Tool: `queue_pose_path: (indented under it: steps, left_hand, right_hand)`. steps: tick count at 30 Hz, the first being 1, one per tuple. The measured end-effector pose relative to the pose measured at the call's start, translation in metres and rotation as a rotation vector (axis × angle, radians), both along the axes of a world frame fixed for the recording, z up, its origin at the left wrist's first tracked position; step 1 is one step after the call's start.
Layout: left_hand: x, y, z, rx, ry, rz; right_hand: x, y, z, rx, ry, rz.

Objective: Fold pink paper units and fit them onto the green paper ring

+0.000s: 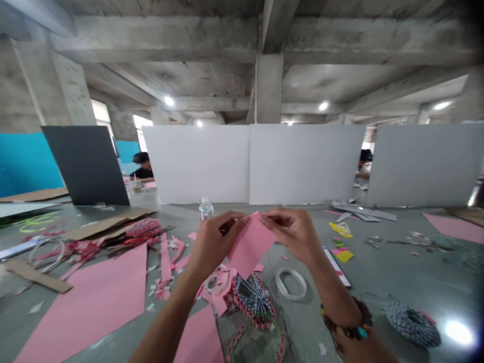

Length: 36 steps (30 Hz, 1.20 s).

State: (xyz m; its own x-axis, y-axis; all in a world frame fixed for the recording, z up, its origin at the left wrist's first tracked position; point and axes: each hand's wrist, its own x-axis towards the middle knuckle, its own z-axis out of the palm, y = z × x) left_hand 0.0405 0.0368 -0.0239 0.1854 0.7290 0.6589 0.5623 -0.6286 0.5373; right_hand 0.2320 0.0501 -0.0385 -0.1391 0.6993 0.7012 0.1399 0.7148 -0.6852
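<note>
Between my two hands hangs a piece of pink paper, held up by its top corner above the table. My left hand pinches it from the left, with thumb and fingers close to the corner. From the other side my right hand pinches the same top edge, its fingertips almost meeting the left ones. Below the paper lies a woven piece of dark-and-white cord with a pink scalloped rim, partly covered by the paper. A white tape roll lies to its right.
Large pink sheets and paper scraps spread to the left. A plastic bottle stands behind my left hand. At right are a coil of cord, a phone and scissors. White partitions line the back; people sit beyond.
</note>
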Motion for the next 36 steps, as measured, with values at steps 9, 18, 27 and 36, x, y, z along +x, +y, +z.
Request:
queue_pose_path:
  steps: [9, 18, 27, 36]
  left_hand:
    - [-0.001, 0.000, 0.000, 0.076, 0.111, -0.064]
    - [0.001, 0.006, -0.005, 0.106, 0.094, -0.101]
    - [0.001, 0.011, -0.007, 0.084, 0.094, -0.093]
    - [-0.001, 0.013, -0.007, 0.071, 0.109, -0.092]
  right_hand:
    - [-0.002, -0.003, 0.001, 0.000, -0.146, -0.040]
    - [-0.006, -0.003, -0.001, 0.105, -0.182, -0.118]
    - [-0.010, -0.001, -0.005, 0.122, -0.169, -0.139]
    - [-0.012, -0.002, -0.007, 0.129, -0.144, -0.146]
